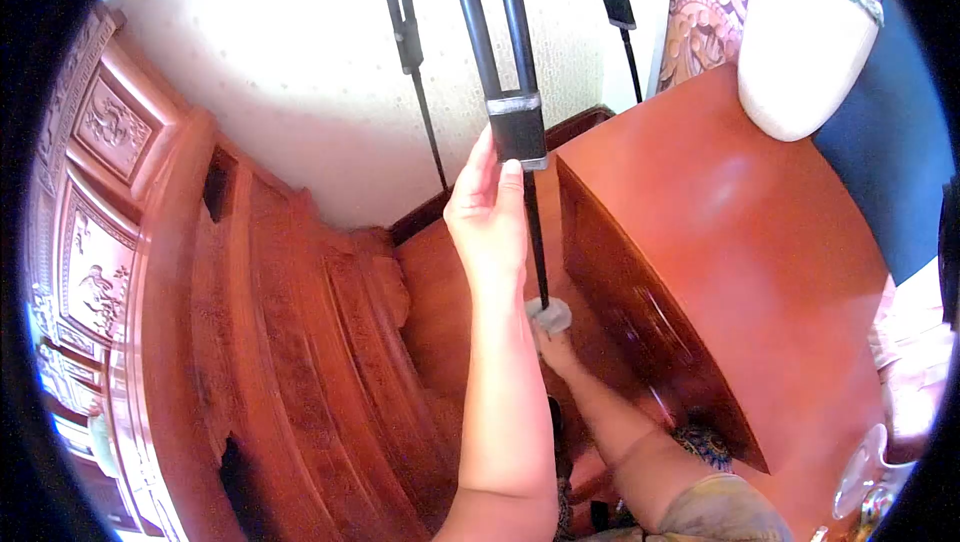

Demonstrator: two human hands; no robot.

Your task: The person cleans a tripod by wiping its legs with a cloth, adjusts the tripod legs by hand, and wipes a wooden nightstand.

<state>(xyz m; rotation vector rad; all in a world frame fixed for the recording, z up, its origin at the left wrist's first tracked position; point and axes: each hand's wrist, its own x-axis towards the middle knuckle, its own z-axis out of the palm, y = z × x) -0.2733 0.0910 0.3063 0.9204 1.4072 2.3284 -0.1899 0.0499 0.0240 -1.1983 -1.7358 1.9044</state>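
A black tripod stands on the floor, its near leg [518,132] running down the middle of the view. My left hand [490,207] reaches up to the block where that leg's two tubes end; the thumb lies on its lower edge and the fingers go behind it. Lower down, my right hand [555,342] is wrapped against a small white cloth [550,315], pressed around the thin lower rod [538,242] close to the floor. Its fingers are partly covered. The two other tripod legs, the left leg [407,42] and right leg [619,12], stand farther back.
A carved wooden bench [300,322] fills the left. On the right is a reddish wooden cabinet [720,212] bearing a white vase [800,62]. Glass items [862,472] sit at lower right. A pale wall [290,72] rises behind the tripod.
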